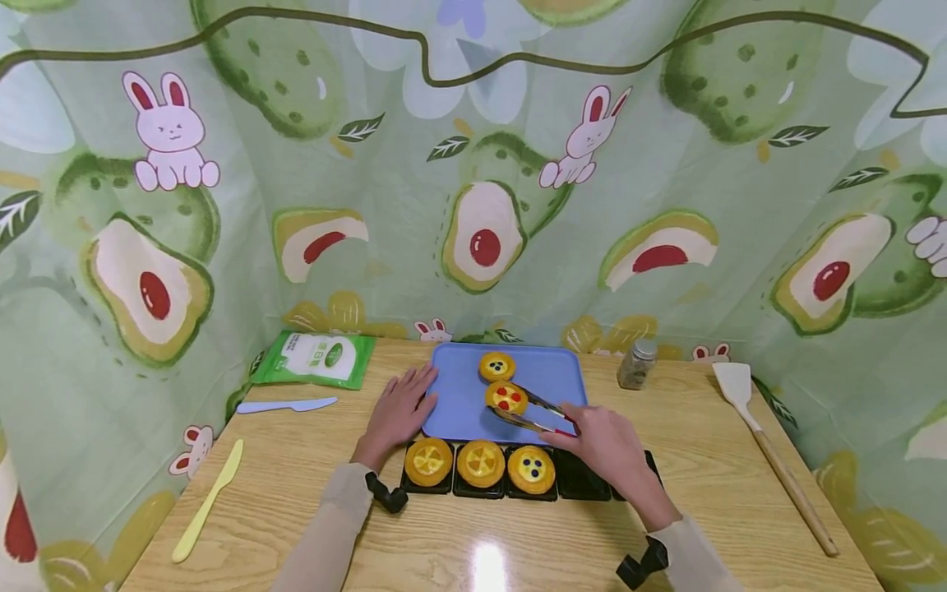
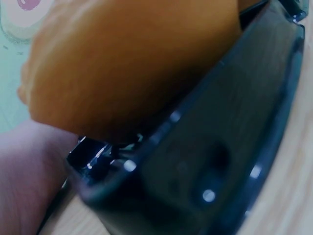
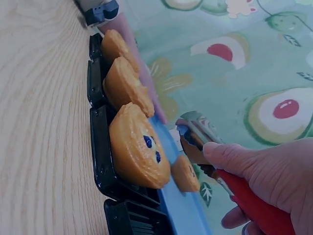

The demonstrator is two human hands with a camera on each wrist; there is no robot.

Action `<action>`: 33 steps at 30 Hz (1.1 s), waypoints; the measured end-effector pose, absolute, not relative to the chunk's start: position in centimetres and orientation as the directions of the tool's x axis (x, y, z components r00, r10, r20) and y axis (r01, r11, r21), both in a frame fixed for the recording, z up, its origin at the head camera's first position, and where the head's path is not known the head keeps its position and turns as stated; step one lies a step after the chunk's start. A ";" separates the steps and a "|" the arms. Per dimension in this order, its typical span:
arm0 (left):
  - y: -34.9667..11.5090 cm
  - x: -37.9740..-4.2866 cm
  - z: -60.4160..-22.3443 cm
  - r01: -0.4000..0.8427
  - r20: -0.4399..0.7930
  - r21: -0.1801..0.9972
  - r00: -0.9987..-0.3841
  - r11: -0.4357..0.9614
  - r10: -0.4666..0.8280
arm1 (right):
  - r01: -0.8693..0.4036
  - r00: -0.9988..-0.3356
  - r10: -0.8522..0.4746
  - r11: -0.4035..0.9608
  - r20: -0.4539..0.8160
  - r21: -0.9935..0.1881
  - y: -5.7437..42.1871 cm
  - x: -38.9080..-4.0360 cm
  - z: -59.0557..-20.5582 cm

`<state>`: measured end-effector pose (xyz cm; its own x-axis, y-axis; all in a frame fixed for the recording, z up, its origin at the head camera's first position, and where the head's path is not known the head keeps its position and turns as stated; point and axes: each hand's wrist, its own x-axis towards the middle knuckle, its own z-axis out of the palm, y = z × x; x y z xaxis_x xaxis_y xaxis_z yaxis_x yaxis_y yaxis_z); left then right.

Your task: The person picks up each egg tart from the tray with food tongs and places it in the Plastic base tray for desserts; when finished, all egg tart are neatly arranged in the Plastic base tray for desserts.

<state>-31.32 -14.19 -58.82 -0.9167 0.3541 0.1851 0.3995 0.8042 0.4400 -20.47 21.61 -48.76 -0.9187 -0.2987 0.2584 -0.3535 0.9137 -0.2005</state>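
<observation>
My right hand [image 1: 607, 440] grips red-handled metal tongs [image 1: 521, 422], whose arms lie on either side of a tart with red berries [image 1: 506, 398] at the blue tray [image 1: 462, 411]. Behind it on the tray sits a tart with dark blue berries [image 1: 496, 367]. My left hand [image 1: 399, 411] rests at the tray's left edge, fingers extended. In front, a row of black plastic compartments [image 3: 101, 152] holds two tarts with yellow wedge toppings [image 1: 481, 464] and one blueberry tart [image 3: 139, 147]. A tart's side [image 2: 137, 63] fills much of the left wrist view.
At the back left lies a green and white packet [image 1: 314, 359], with a blue knife [image 1: 288, 405] and a yellow knife [image 1: 210, 501] nearer. A lidded jar [image 1: 637, 364] stands back right. A wooden-handled spatula [image 1: 777, 456] lies along the right side. Patterned curtain surrounds the table.
</observation>
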 end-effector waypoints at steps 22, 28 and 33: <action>-14.1 -31.6 -59.2 0.413 0.193 0.434 -0.911 0.801 0.365 | -0.228 -0.956 -0.170 0.945 0.240 -0.235 24.7 -15.0 -46.6; -14.2 -31.6 -59.2 0.398 0.175 0.433 -0.917 0.809 0.358 | -0.154 -0.969 -0.095 0.955 0.229 -0.252 25.9 -13.3 -46.8; -14.2 -31.5 -59.1 0.395 0.171 0.429 -0.919 0.812 0.356 | -0.108 -0.974 -0.051 0.961 0.221 -0.256 27.0 -11.9 -46.9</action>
